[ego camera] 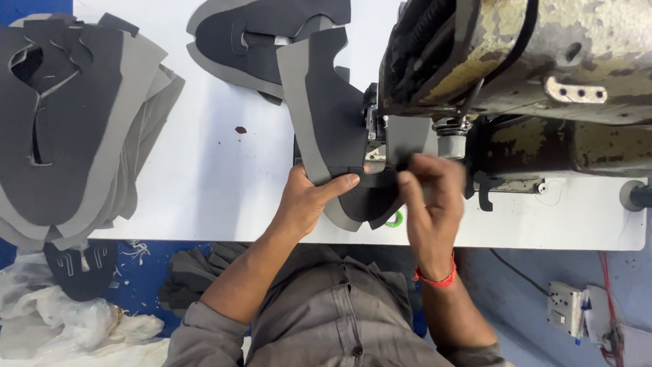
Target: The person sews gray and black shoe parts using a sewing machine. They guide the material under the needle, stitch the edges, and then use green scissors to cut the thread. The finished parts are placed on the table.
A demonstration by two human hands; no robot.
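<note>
- Left hand (309,197) pinches the dark grey curved shoe-upper piece (326,115) at the white bench (224,177) front edge, steadying it.
- Right hand (428,197), fingertips closed on the same piece, feeds it under the worn sewing machine (516,54).

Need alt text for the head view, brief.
Two bare hands, left hand and right hand, hold a dark grey shoe-upper piece at the needle of a worn sewing machine on a white table. A stack of cut pieces lies at left.
</note>
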